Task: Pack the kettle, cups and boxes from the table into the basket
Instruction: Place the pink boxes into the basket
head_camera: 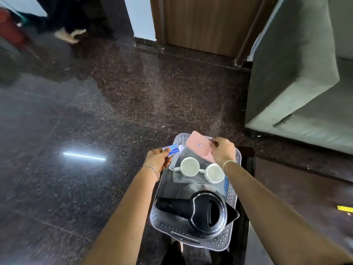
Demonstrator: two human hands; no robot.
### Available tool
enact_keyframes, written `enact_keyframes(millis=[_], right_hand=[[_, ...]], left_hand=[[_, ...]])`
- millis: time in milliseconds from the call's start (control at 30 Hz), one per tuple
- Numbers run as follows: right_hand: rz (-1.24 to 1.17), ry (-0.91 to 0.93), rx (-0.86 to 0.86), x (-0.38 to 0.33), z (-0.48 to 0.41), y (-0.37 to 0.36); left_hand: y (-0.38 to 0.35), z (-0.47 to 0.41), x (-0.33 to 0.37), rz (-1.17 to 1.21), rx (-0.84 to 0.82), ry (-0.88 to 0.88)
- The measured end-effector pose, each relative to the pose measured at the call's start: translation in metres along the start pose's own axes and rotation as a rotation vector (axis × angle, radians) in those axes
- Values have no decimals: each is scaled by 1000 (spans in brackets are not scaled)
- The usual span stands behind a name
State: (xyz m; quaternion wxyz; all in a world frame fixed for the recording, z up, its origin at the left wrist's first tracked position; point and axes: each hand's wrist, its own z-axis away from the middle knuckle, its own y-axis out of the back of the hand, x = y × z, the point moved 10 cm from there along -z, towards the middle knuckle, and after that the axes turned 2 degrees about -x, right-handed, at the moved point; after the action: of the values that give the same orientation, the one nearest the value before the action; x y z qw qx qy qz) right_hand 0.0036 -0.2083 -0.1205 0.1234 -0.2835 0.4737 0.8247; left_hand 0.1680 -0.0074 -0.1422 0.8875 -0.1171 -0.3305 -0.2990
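Note:
A clear perforated basket (160, 190) stands below me. In its near end lies a black kettle (206, 211) on its steel base. Two white cups (189, 166) (214, 173) sit side by side in the middle on a clear plastic sheet. My right hand (222, 150) grips a pink box (198, 145) at the basket's far end, tilted over the rim. My left hand (158, 158) holds a small blue and white box (172, 150) at the basket's far left edge.
Dark polished stone floor (95, 121) lies around the basket. A grey sofa (298, 77) stands at the right, a wooden door (202, 22) behind. A dark table surface (298, 190) with a yellow item (344, 208) sits to the right. Another person's feet (69, 35) are far left.

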Motion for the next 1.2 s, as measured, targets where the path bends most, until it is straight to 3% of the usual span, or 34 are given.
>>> enact_keyframes(millis=[300,533,767,967,1200], right_hand=[[420,301,-98,-27,-24,-40],[537,288,-90,-19,-23,-52],[608,261,-85,-15,-28,-59],[602,281,-95,-14,-29,-58],[249,320,-13,-6,-19,-33]], left_hand=[[-4,-41,-15,-126,56,-40],[6,-41,-20,-154,207,-41],[8,-19,-2,-642,343,-207],[-1,-14,17,-886,358,-323],[0,-12,22,-933,324,-292]])
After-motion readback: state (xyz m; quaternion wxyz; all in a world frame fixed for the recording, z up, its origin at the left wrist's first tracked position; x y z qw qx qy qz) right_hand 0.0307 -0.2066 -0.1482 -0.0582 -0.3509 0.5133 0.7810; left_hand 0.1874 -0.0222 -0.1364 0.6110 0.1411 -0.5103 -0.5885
